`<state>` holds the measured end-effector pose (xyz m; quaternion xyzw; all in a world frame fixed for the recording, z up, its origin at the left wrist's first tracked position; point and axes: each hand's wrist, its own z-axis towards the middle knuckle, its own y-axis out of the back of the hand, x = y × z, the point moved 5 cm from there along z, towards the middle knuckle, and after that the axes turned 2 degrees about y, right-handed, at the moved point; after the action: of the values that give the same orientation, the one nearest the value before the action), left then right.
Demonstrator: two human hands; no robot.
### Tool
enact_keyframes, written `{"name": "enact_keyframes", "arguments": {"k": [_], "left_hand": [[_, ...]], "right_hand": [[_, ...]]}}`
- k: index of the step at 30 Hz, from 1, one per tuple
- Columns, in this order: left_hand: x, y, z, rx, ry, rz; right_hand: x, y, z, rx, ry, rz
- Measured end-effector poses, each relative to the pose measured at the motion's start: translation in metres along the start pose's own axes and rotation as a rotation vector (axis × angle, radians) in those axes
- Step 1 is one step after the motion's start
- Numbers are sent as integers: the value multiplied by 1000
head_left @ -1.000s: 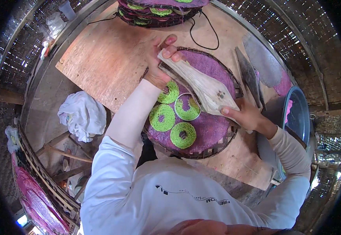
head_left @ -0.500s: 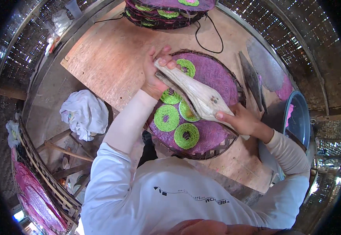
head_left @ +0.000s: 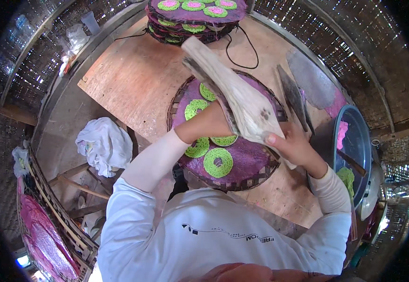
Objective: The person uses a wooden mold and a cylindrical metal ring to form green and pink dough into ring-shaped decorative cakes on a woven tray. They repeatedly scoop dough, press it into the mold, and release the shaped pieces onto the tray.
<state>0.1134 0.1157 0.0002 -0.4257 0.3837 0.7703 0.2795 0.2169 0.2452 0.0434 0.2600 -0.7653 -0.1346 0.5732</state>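
The right hand point(head_left: 294, 145) grips the pale wooden tool point(head_left: 244, 96) over the round tray point(head_left: 247, 165) of green rings point(head_left: 209, 163), the left hand point(head_left: 214, 121) tucked beneath, its grasp hidden.

Pale tool point(head_left: 247, 96), green rings point(head_left: 208, 163), purple cloth point(head_left: 249, 162)

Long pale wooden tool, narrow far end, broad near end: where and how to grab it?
Probably the narrow end of the pale wooden tool, wrapped from the far left: it is slim and juts out free, while the right hand has the broad end, thumb on top, and the left hand is under the middle, its fingers hidden.
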Motion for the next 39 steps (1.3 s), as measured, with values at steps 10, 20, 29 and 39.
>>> {"name": "enact_keyframes", "arguments": {"k": [10, 20, 29, 39], "left_hand": [[-17, 63, -85, -691, 290, -86], [-16, 77, -134, -943, 323, -302], [-14, 75, -134, -918, 331, -366], [-20, 73, -129, -963, 327, -296]], "right_hand": [[-40, -71, 62, -217, 429, -196], [-41, -94, 65, -227, 585, -704], [-41, -90, 72, -323, 601, -747], [-47, -84, 64, -393, 332, -693]]}}
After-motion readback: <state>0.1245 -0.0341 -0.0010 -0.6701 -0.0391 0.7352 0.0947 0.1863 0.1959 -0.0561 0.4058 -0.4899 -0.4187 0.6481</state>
